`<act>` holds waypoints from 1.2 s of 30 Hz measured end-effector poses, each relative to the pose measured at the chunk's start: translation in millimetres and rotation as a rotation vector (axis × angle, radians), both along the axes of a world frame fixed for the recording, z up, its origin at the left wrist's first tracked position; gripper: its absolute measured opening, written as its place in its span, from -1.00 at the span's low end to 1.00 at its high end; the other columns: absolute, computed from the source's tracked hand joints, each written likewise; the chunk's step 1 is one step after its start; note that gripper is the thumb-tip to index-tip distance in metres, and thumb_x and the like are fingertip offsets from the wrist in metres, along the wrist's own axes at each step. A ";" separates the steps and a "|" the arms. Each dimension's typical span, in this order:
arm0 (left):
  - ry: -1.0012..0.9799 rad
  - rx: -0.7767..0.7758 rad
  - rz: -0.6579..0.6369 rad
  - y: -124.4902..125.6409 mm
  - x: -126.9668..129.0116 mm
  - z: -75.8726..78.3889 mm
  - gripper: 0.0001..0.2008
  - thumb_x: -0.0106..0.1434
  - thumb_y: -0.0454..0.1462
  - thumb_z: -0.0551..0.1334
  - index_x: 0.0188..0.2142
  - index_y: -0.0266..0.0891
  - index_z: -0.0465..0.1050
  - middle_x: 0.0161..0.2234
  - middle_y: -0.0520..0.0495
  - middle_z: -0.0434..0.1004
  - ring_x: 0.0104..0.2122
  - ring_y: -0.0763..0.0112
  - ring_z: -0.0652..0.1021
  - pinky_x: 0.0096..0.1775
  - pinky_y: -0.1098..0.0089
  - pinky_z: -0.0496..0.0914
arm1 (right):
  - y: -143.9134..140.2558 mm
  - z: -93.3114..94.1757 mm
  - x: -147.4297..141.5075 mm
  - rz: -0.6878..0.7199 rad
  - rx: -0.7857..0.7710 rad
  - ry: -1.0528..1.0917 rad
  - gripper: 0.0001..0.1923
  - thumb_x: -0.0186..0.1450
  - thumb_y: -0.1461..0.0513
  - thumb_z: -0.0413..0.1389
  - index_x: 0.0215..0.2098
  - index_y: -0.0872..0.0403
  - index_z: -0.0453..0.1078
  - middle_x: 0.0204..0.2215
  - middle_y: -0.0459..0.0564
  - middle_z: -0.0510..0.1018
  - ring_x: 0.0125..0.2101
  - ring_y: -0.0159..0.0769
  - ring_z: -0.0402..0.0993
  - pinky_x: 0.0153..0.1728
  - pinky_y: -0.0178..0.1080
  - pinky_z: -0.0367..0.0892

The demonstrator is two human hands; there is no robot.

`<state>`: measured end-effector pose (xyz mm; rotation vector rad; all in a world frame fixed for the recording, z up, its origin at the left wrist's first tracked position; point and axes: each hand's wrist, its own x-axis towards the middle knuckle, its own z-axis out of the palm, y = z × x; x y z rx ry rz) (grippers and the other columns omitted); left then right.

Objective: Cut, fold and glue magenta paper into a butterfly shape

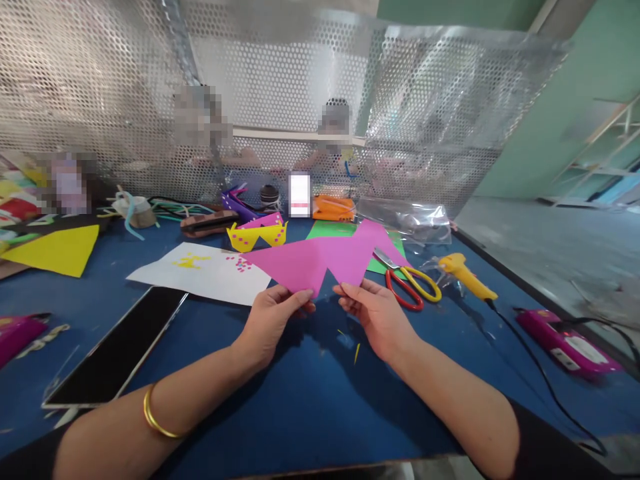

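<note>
A folded pink paper sheet (325, 257) with a zigzag lower edge is held up over the blue table (300, 400). My left hand (273, 319) pinches its lower left point, and my right hand (373, 313) pinches the lower right point. Red and yellow scissors (407, 283) lie just right of my right hand. A yellow glue gun (467, 275) lies further right, its black cord trailing toward me.
White paper (205, 273) with yellow and pink marks lies left, next to a dark phone or tablet (117, 350). A yellow paper crown (257, 235), green paper (333, 230), yellow sheet (57, 250) and pink devices (567, 340) surround. People sit behind a perforated metal screen (280, 100).
</note>
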<state>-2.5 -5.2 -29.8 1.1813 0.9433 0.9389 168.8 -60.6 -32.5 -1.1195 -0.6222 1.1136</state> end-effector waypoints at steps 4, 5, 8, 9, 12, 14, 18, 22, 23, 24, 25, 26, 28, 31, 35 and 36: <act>-0.013 -0.066 -0.012 -0.5 1.0 -3.3 -0.59 -0.03 0.07 0.45 -0.47 -0.26 0.61 -0.48 -0.16 0.64 -0.45 0.31 0.60 -0.32 0.33 0.47 | -0.5 -1.5 -3.2 -0.023 0.001 -0.027 -0.67 -0.06 0.09 0.45 -0.38 0.07 0.59 -0.41 0.00 0.70 -0.49 -0.34 0.52 -0.37 -0.23 0.35; -0.012 -0.077 -0.014 -0.5 1.2 -3.7 -0.59 -0.04 0.06 0.46 -0.46 -0.27 0.62 -0.47 -0.16 0.65 -0.45 0.31 0.60 -0.32 0.33 0.47 | -0.9 -1.5 -3.8 -0.022 0.002 -0.035 -0.67 -0.06 0.09 0.45 -0.38 0.07 0.59 -0.41 0.00 0.70 -0.49 -0.33 0.52 -0.37 -0.22 0.34; -0.011 -0.088 -0.006 0.3 1.5 -3.6 -0.63 -0.09 -0.01 0.50 -0.43 -0.27 0.64 -0.47 -0.15 0.65 -0.45 0.35 0.60 -0.31 0.36 0.46 | -1.5 -0.7 -4.1 0.003 0.004 -0.046 -0.67 -0.04 0.07 0.43 -0.37 0.07 0.58 -0.38 0.02 0.71 -0.46 -0.28 0.57 -0.34 -0.20 0.36; -0.013 -0.088 0.000 0.8 1.4 -3.3 -0.64 -0.10 -0.02 0.51 -0.44 -0.26 0.64 -0.48 -0.14 0.65 -0.45 0.35 0.59 -0.31 0.36 0.46 | -1.4 -0.1 -3.6 0.018 0.003 -0.044 -0.66 -0.01 0.04 0.41 -0.36 0.07 0.58 -0.36 0.04 0.71 -0.44 -0.25 0.59 -0.33 -0.19 0.37; -0.021 -0.084 0.013 2.3 0.8 -1.9 -0.67 -0.09 -0.03 0.50 -0.45 -0.22 0.64 -0.50 -0.10 0.64 -0.44 0.36 0.59 -0.28 0.35 0.47 | -0.3 1.8 -0.6 0.056 -0.003 -0.030 -0.57 0.10 -0.10 0.31 -0.32 0.08 0.57 -0.30 0.10 0.71 -0.40 -0.18 0.63 -0.30 -0.15 0.40; -0.021 -0.084 0.010 2.9 0.5 -1.2 -0.68 -0.10 -0.03 0.50 -0.46 -0.20 0.65 -0.51 -0.10 0.64 -0.44 0.33 0.59 -0.26 0.32 0.48 | 0.9 2.5 1.6 0.057 -0.002 -0.022 -0.52 0.12 -0.16 0.26 -0.30 0.08 0.57 -0.31 0.10 0.71 -0.40 -0.18 0.62 -0.31 -0.15 0.39; -0.011 -0.087 -0.018 2.5 0.2 -1.4 -0.68 -0.08 -0.02 0.49 -0.47 -0.20 0.64 -0.49 -0.14 0.66 -0.43 0.28 0.60 -0.27 0.28 0.48 | 1.9 1.1 4.0 0.025 0.004 -0.034 -0.60 0.03 -0.06 0.37 -0.35 0.06 0.56 -0.39 0.01 0.68 -0.44 -0.27 0.55 -0.36 -0.22 0.34; -0.027 -0.099 -0.064 2.5 -0.8 -2.4 -0.61 0.01 0.05 0.42 -0.43 -0.24 0.64 -0.44 -0.18 0.68 -0.42 0.27 0.61 -0.28 0.29 0.47 | 1.5 -0.3 4.2 0.002 -0.010 -0.069 -0.69 -0.07 0.09 0.45 -0.43 0.06 0.57 -0.47 -0.07 0.64 -0.50 -0.38 0.45 -0.40 -0.26 0.27; -0.036 -0.103 -0.076 2.7 -1.1 -2.3 -0.57 0.04 0.09 0.37 -0.42 -0.26 0.65 -0.43 -0.20 0.68 -0.42 0.26 0.62 -0.29 0.28 0.47 | 1.4 -0.2 4.3 -0.002 -0.013 -0.075 -0.70 -0.07 0.09 0.45 -0.44 0.06 0.57 -0.48 -0.08 0.63 -0.51 -0.39 0.43 -0.40 -0.26 0.27; -0.044 -0.107 -0.086 2.7 -1.3 -1.9 -0.51 0.07 0.14 0.32 -0.40 -0.27 0.65 -0.42 -0.21 0.69 -0.42 0.25 0.62 -0.29 0.27 0.47 | 1.3 -0.2 4.4 -0.005 -0.015 -0.080 -0.71 -0.06 0.09 0.45 -0.44 0.06 0.57 -0.48 -0.08 0.63 -0.51 -0.39 0.42 -0.40 -0.25 0.26; -0.053 -0.111 -0.094 2.7 -1.5 -1.4 -0.46 0.09 0.18 0.28 -0.39 -0.28 0.65 -0.41 -0.23 0.69 -0.42 0.23 0.62 -0.29 0.26 0.47 | 1.2 -0.1 4.6 -0.008 -0.016 -0.084 -0.71 -0.06 0.09 0.44 -0.44 0.06 0.57 -0.48 -0.08 0.62 -0.51 -0.39 0.42 -0.40 -0.25 0.26; -0.059 -0.114 -0.099 2.4 -1.5 -0.8 -0.42 0.10 0.20 0.24 -0.38 -0.29 0.65 -0.41 -0.24 0.69 -0.42 0.23 0.62 -0.29 0.25 0.47 | 1.0 -0.1 4.7 -0.010 -0.017 -0.087 -0.71 -0.06 0.09 0.44 -0.43 0.05 0.57 -0.49 -0.08 0.62 -0.51 -0.39 0.41 -0.39 -0.25 0.26; -0.064 -0.116 -0.101 1.6 -1.1 0.3 -0.40 0.10 0.22 0.23 -0.37 -0.30 0.65 -0.41 -0.24 0.69 -0.43 0.23 0.62 -0.28 0.25 0.47 | 0.7 -0.2 4.7 -0.013 -0.019 -0.090 -0.70 -0.06 0.08 0.44 -0.43 0.05 0.58 -0.48 -0.08 0.62 -0.50 -0.39 0.41 -0.39 -0.25 0.25; -0.051 -0.112 -0.092 0.1 0.0 0.5 -0.51 0.01 0.12 0.39 -0.37 -0.29 0.65 -0.42 -0.20 0.69 -0.44 0.30 0.60 -0.28 0.31 0.45 | 0.2 -0.3 4.1 -0.010 -0.024 -0.094 -0.69 -0.07 0.06 0.45 -0.43 0.05 0.58 -0.46 -0.07 0.63 -0.49 -0.37 0.41 -0.39 -0.25 0.24; -0.040 -0.106 -0.064 0.1 0.9 -1.7 -0.62 -0.07 0.00 0.50 -0.41 -0.26 0.65 -0.43 -0.16 0.68 -0.45 0.35 0.58 -0.30 0.35 0.45 | 0.7 1.0 2.9 0.010 -0.027 -0.065 -0.66 -0.02 -0.01 0.41 -0.45 0.05 0.56 -0.46 -0.01 0.64 -0.48 -0.31 0.45 -0.37 -0.22 0.27; -0.043 -0.105 -0.055 0.5 0.8 -2.2 -0.63 -0.07 0.00 0.49 -0.41 -0.25 0.65 -0.43 -0.16 0.68 -0.45 0.35 0.58 -0.30 0.35 0.45 | 1.0 1.4 2.8 0.016 -0.029 -0.051 -0.65 0.01 -0.04 0.38 -0.44 0.05 0.56 -0.46 0.01 0.65 -0.47 -0.30 0.46 -0.36 -0.20 0.28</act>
